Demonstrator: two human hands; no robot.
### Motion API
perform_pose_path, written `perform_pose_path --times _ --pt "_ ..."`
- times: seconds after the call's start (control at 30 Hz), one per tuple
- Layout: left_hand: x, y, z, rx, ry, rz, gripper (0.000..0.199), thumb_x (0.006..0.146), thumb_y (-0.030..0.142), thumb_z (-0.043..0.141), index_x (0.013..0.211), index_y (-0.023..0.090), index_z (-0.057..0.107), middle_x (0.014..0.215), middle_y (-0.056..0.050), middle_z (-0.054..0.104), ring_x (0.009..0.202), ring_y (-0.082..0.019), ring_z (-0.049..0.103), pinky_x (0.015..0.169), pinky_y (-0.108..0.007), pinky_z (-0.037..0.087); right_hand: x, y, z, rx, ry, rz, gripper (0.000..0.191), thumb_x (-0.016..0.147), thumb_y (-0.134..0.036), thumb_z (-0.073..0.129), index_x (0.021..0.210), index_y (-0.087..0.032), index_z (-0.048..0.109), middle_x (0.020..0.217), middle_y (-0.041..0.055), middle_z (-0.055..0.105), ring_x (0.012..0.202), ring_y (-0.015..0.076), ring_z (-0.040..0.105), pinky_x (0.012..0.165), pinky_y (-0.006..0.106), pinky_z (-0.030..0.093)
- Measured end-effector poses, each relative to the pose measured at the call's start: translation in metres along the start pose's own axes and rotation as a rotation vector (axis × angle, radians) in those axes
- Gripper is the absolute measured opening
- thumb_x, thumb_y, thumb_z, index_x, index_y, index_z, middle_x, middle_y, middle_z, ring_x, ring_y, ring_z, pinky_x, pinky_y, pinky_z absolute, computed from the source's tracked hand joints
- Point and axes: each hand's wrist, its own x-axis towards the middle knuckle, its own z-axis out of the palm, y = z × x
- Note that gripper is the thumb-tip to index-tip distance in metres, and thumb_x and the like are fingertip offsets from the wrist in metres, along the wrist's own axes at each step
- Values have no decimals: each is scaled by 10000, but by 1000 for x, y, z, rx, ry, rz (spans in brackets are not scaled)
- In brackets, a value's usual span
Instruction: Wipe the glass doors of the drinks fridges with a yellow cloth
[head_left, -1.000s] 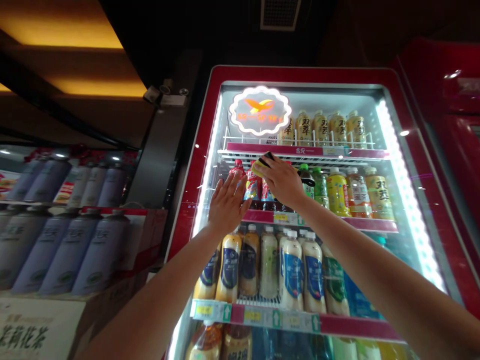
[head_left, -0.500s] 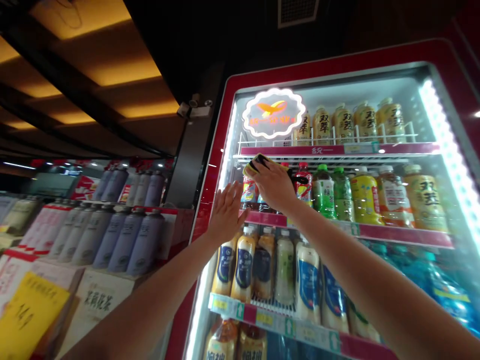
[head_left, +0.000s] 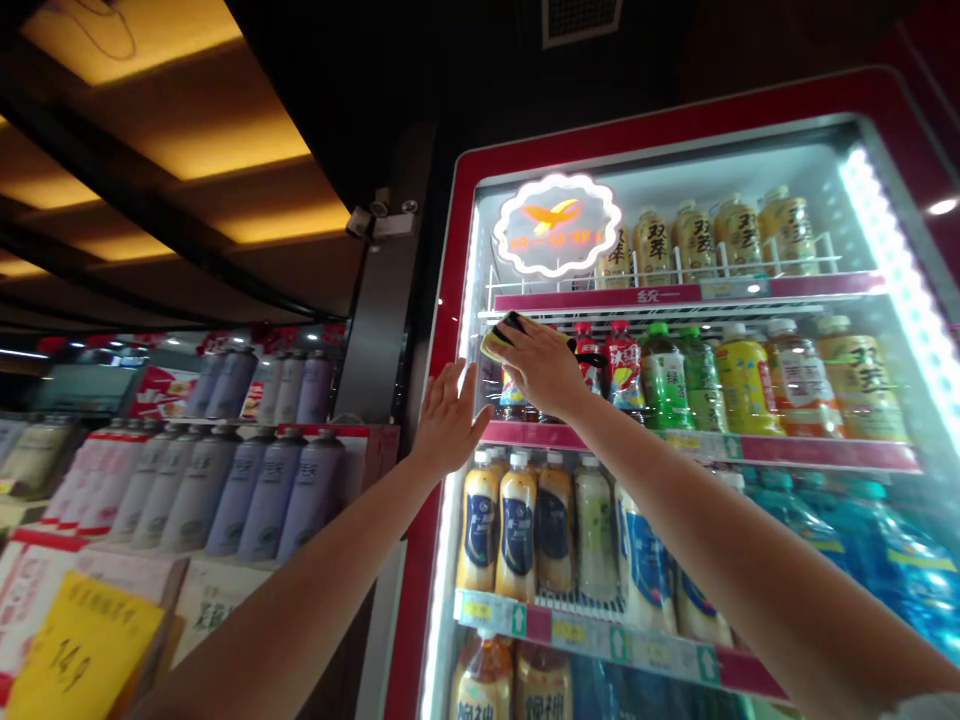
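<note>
Pressing a yellow-and-black cloth (head_left: pixel 495 338) against the cooler's glass door (head_left: pixel 750 165), the right hand (head_left: pixel 544 370) holds it beneath extended fingers, likely for broad contact. Open and empty, the left hand (head_left: pixel 446 425) is near the red frame (head_left: pixel 451 290), perhaps for balance.

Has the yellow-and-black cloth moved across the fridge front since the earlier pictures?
Yes, left. The left end of the cloth was inside the left edge of the glowing sign; now it reaches slightly past.
</note>
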Motion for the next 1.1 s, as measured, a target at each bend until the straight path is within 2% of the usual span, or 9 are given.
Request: perform_pose_path --times 0.13,0.23,0.37,0.47,0.63,0.73,0.83,0.97,1.1 --pt "-5 -14 -9 28 -27 38 700 1056 514 312 1611 90 263 1655 -229 343 1553 -347 305 1259 -561 256 -19 13 -13 51 -57 -90 387 977 -171 567 1292 -329 726 1451 5 648 1386 265 566 1132 488 491" --pt "-9 -24 -12 48 -31 61 690 1055 501 332 1609 96 261 1658 -221 342 1559 -334 292 1263 -551 255 0 20 -9 31 -7 37 425 947 -131 562 1300 -303 725 1455 18 644 1347 266 599 1116 496 511" --pt "-15 -28 -9 49 -26 50 701 1043 485 371 1611 91 254 1639 -221 377 1550 -332 311 1260 -561 260 36 -9 15 -44 75 160 446 975 -127 522 1367 -271 677 1497 52 607 1431 302 512 1164 549 454" --pt "-24 -24 -6 39 -14 22 693 1042 472 365 1611 90 263 1637 -217 386 1544 -334 323 1257 -564 269 31 -32 24 -54 29 51 434 996 -157 514 1385 -281 661 1500 46 607 1443 301 497 1181 518 435" --pt "-39 -23 -9 13 -38 19 686 1040 484 361 1603 95 300 1648 -198 376 1537 -326 338 1265 -548 258 2 -21 11 -8 -66 -75 437 958 -141 542 1302 -349 714 1453 -17 647 1394 270 556 1128 502 484" --pt "-42 -25 -11 8 -56 10 679 1033 480 384 1612 135 299 1655 -175 373 1542 -321 331 1263 -547 266 15 -19 15 -25 11 67 458 940 -104 516 1278 -324 731 1442 -1 655 1354 277 588 1100 513 501" --pt "-43 -25 -12 13 -88 7 693 1030 470 393 1613 113 284 1658 -183 362 1554 -321 307 1266 -541 264 38 -41 32 -59 57 157 477 960 -106 482 1336 -306 698 1476 20 628 1404 299 535 1133 521 470" --pt "-50 -24 -14 -1 -116 6 720 1017 457 424 1611 82 263 1661 -204 343 1552 -337 302 1266 -552 256 39 -69 41 -20 -62 12 445 996 -154 468 1336 -322 701 1498 -5 610 1430 278 509 1184 477 427" --pt "-61 -30 -18 -13 -132 21 719 1004 446 448 1606 94 273 1653 -207 357 1542 -341 319 1262 -551 261 35 -59 32 31 -137 -36 468 961 -105 494 1301 -330 723 1480 -44 623 1410 236 537 1175 429 443"
